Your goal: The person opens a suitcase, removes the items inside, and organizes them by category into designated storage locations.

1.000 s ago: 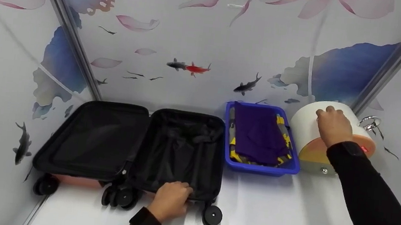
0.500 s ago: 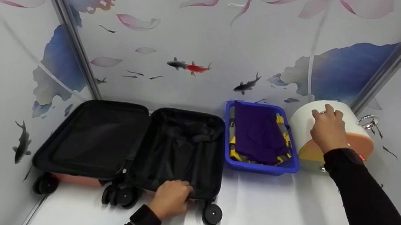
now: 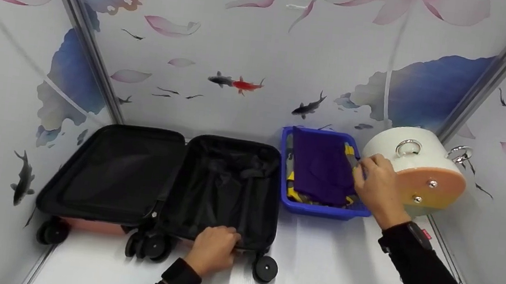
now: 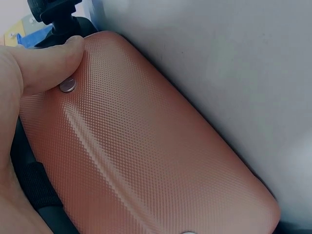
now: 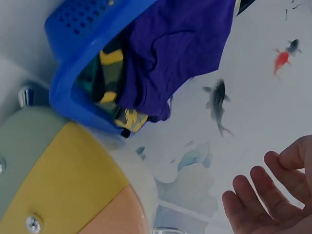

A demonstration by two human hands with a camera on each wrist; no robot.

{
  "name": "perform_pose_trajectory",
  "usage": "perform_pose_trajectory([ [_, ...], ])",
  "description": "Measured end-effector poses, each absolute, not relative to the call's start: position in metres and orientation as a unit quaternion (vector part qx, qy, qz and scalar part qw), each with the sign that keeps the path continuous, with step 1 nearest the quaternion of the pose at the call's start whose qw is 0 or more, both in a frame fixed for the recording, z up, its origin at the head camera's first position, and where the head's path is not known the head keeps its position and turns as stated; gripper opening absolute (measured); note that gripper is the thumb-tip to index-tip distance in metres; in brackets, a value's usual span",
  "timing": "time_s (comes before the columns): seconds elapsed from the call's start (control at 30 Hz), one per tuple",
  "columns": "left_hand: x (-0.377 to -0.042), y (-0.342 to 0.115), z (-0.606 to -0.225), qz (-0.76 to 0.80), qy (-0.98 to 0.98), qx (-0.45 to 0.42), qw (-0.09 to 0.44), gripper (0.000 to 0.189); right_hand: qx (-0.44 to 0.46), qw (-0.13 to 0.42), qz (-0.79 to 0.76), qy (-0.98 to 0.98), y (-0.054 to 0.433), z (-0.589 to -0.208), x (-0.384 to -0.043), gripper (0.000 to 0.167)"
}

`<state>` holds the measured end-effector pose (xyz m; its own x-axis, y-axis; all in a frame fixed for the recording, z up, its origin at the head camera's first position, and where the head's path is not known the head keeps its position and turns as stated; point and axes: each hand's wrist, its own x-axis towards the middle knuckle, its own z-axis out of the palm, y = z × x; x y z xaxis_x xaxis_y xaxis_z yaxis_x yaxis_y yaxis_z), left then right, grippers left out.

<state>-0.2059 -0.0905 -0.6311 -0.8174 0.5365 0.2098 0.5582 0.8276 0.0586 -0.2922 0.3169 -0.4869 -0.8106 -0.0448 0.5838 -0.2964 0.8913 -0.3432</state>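
My left hand [image 3: 215, 250] grips the near rim of an open black-lined suitcase [image 3: 227, 205], fingers over the edge. In the left wrist view, its thumb [image 4: 53, 63] presses the ribbed pink outer shell [image 4: 146, 141]. My right hand [image 3: 379, 188] hovers around the right edge of a blue basket [image 3: 321, 211], holding nothing; the right wrist view shows its fingers [image 5: 265, 190] loosely bent and apart from the clothes. Inside the basket, a folded purple garment [image 3: 318, 167] lies on yellow-and-grey patterned clothing [image 3: 293, 193]. Right of that hand lies a white, orange, yellow and green bag [image 3: 432, 177].
The suitcase's other half [image 3: 113, 174] lies flat at the left, near the side wall. Black wheels [image 3: 265, 269] stick out toward me. Printed panels [image 3: 254, 43] close off the back and both sides. A metal ring [image 3: 409, 148] stands on the bag.
My right hand has moved left and toward me, off the bag's top to the basket's right edge. The bag's ring is now uncovered. My left hand keeps its grip on the suitcase.
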Motion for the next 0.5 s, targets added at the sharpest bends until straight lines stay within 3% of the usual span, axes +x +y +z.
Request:
perform_pose_trajectory([
  [0.23,-0.206,-0.092,-0.635,-0.069,-0.951,-0.279,0.114,0.012,0.134,0.302,0.225,-0.917,0.284,-0.525,-0.259,0.007],
  [0.5,-0.201,-0.096,-0.634,-0.094,-0.947,-0.274,0.139,0.015,0.116,0.235,0.249,-0.932,0.257,-0.571,-0.224,0.009],
])
